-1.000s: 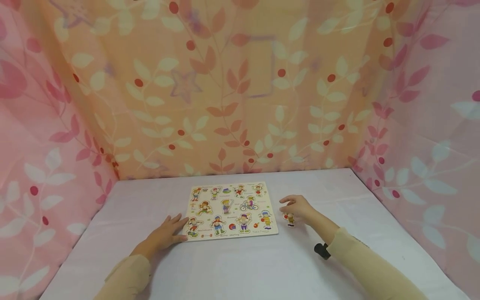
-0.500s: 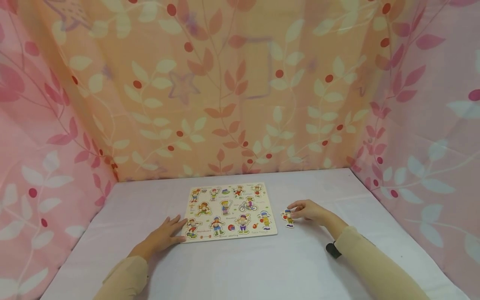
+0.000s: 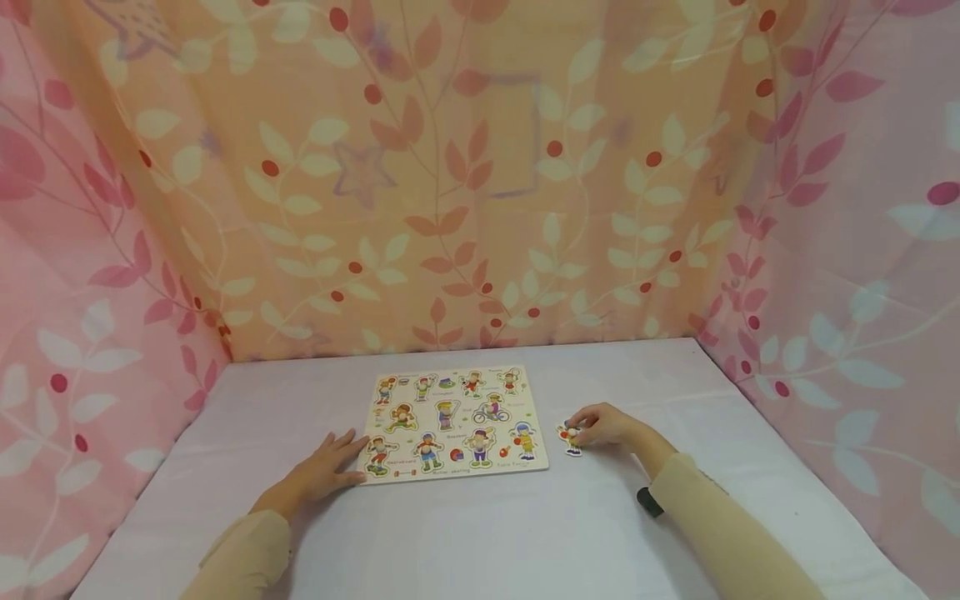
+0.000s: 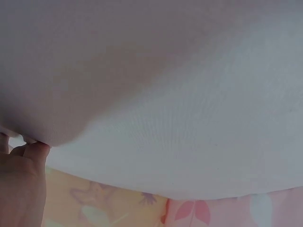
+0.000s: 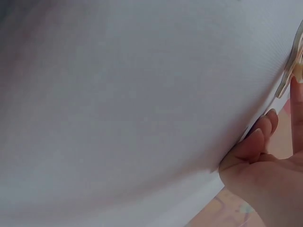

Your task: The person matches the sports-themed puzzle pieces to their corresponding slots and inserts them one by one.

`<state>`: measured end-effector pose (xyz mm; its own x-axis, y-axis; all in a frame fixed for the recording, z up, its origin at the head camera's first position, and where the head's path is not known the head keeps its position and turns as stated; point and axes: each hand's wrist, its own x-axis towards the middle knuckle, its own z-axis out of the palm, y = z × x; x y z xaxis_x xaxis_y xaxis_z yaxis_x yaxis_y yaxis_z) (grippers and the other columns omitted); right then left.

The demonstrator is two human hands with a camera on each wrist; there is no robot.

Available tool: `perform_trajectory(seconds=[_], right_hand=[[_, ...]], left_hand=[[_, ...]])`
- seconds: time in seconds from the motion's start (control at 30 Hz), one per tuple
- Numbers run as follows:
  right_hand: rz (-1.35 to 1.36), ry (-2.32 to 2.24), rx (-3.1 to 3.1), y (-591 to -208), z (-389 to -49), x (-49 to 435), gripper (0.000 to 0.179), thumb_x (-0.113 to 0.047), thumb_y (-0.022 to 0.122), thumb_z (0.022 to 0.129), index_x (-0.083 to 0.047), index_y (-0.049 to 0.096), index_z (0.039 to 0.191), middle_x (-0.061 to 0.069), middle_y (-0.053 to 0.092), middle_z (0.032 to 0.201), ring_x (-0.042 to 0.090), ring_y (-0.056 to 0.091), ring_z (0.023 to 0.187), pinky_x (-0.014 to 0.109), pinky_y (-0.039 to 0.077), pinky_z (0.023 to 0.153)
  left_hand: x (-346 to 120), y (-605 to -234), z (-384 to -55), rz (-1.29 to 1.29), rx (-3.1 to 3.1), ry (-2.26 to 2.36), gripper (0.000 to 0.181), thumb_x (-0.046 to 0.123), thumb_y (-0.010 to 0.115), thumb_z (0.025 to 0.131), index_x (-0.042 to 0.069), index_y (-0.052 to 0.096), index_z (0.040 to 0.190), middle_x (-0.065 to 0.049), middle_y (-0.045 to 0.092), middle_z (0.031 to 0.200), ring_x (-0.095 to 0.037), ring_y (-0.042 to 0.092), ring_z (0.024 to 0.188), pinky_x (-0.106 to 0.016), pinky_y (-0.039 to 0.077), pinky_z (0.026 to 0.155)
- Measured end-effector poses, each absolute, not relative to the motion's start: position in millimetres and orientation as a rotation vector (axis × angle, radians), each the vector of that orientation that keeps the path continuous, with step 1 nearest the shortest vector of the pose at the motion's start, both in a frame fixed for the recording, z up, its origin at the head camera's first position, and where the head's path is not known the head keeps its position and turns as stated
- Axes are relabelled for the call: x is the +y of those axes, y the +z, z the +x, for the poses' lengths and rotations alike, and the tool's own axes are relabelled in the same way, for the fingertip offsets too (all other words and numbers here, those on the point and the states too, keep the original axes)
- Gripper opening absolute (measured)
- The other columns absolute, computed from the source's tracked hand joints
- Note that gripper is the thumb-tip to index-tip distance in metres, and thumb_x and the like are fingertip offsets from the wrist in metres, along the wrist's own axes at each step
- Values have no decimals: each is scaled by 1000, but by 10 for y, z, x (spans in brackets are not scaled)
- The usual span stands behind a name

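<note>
A puzzle board [image 3: 463, 427] with several coloured sports figures lies flat on the white table in the head view. My left hand [image 3: 330, 467] rests at its left edge, fingers spread and fairly straight. To the right of the board lies a loose puzzle piece [image 3: 568, 446] shaped like a child in a blue cap. The fingertips of my right hand [image 3: 606, 427] pinch its small knob. In the right wrist view only the edge of the piece [image 5: 289, 68] shows, with one finger at the knob and others curled below. The left wrist view catches just part of the left hand [image 4: 26, 165].
A small black object [image 3: 649, 502] sits below the right forearm, close to the sleeve. White cloth covers the table [image 3: 465, 542]. Patterned curtains [image 3: 420, 183] enclose the back and both sides.
My right hand first drew back to the right, uncovering the puzzle piece, then moved in so that its fingertips meet the knob. My left hand stays at the board's edge.
</note>
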<state>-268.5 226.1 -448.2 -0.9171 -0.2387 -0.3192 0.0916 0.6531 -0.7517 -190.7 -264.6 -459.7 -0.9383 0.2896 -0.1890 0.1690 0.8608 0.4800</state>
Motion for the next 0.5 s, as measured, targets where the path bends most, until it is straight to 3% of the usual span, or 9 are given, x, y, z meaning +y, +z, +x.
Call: perform_trajectory(seconds=[0.23, 0.5], right_hand=[[-55, -1103, 2560, -4508, -2688, 2193, 21, 0, 80, 74, -3, 69, 91, 12, 57, 101, 26, 50, 91, 34, 43, 75], [-35, -1064, 2601, -4509, -2717, 2143, 15, -3, 80, 76, -3, 68, 86, 10, 58, 94, 23, 50, 84, 33, 43, 73]], left_hand=[[-2641, -4606, -1905, 349, 2771, 707, 76, 45, 67, 87, 4, 42, 146, -28, 24, 154, -57, 7, 138, -74, 13, 104], [-2649, -4621, -1910, 336, 2789, 694, 76, 43, 68, 86, 4, 42, 146, -29, 26, 153, -57, 9, 138, -73, 14, 105]])
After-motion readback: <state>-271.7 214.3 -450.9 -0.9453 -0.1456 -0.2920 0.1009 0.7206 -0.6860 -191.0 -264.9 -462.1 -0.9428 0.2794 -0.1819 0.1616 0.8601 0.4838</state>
